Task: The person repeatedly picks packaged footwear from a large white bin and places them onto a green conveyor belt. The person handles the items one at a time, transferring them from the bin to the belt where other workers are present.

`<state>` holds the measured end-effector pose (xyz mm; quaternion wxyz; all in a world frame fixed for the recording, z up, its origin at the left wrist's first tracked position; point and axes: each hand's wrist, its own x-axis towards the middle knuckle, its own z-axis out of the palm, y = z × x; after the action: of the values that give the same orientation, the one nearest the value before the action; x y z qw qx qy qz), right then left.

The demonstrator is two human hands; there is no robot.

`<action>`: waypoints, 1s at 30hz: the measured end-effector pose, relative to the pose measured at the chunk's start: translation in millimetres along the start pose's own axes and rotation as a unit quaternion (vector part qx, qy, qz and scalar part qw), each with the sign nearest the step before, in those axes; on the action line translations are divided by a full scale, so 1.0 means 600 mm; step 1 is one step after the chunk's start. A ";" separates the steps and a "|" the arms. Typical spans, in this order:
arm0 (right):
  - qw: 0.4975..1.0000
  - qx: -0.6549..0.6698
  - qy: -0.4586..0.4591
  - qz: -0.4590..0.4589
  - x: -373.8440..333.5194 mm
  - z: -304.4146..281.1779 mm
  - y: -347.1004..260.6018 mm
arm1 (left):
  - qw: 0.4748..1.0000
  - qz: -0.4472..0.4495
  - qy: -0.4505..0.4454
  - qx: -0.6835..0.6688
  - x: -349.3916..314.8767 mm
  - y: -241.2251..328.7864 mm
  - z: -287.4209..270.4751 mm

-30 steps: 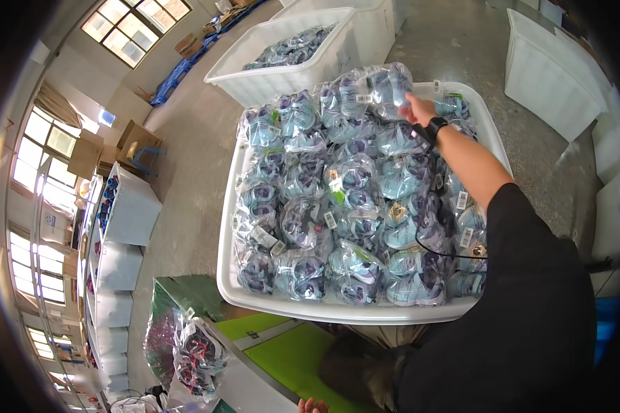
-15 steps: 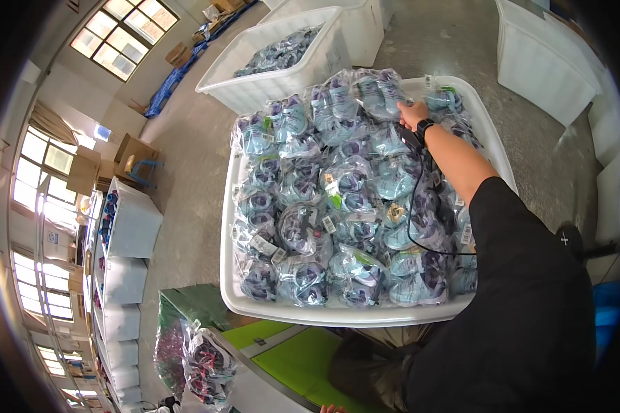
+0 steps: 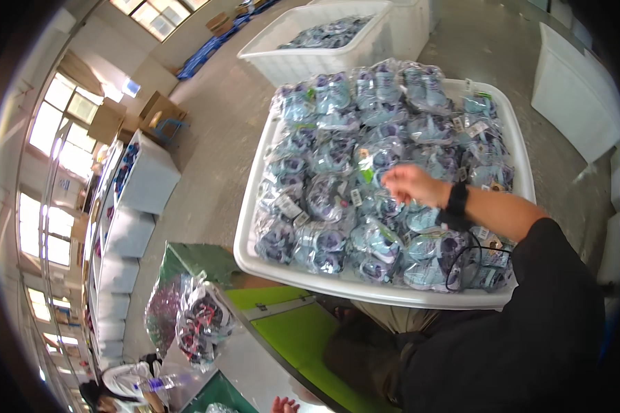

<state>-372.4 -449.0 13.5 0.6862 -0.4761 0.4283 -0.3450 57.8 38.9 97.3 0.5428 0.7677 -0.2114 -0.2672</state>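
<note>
A white tub [image 3: 251, 237] is packed with rows of clear-bagged light-blue and purple shoes [image 3: 324, 244]. Over the middle of these rows hangs my right hand [image 3: 415, 184], its fingers loosely bent and slightly blurred, nothing visible in them. A black band [image 3: 456, 197] circles that wrist, and a thin black cable [image 3: 455, 260] trails below it across the bags. Only the fingertips of my left hand [image 3: 286, 405] show at the bottom edge, apart and with nothing seen in them, beside a grey-white tabletop [image 3: 258, 354].
Another white tub [image 3: 269, 60] of bagged shoes stands behind, and a further white tub [image 3: 575, 96] at the far right. Bagged dark-and-red shoes [image 3: 203, 320] lie at the table's left end, near a plastic bottle [image 3: 162, 382]. White bins [image 3: 148, 182] line the left.
My right hand has come off the shoes at the tub's far right and moved nearer and lower over the middle. The view has turned, showing more of the table at lower left.
</note>
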 end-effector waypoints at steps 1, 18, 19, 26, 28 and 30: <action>0.998 -0.015 -0.062 0.018 -0.022 0.039 0.012 | 1.000 0.003 0.007 0.011 0.011 -0.002 -0.013; 0.967 -0.185 -0.156 0.073 -0.112 0.294 0.150 | 0.824 0.123 0.342 0.435 0.187 -0.185 -0.406; 0.966 -0.201 -0.153 0.056 -0.116 0.294 0.154 | 0.819 0.080 0.364 0.436 0.203 -0.204 -0.439; 0.958 -0.258 -0.122 0.036 -0.130 0.306 0.156 | 0.906 -0.143 0.391 0.076 0.253 -0.276 -0.563; 0.960 -0.257 -0.110 0.021 -0.135 0.313 0.159 | 0.941 -0.166 0.295 0.013 0.242 -0.272 -0.553; 0.948 -0.299 -0.105 -0.032 -0.138 0.319 0.162 | 0.946 -0.216 0.238 0.030 0.227 -0.263 -0.518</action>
<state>-223.3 -277.4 -22.7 0.5419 -0.7065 0.4221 -0.1705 367.1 229.8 6.6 0.4831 0.8522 0.0872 -0.1810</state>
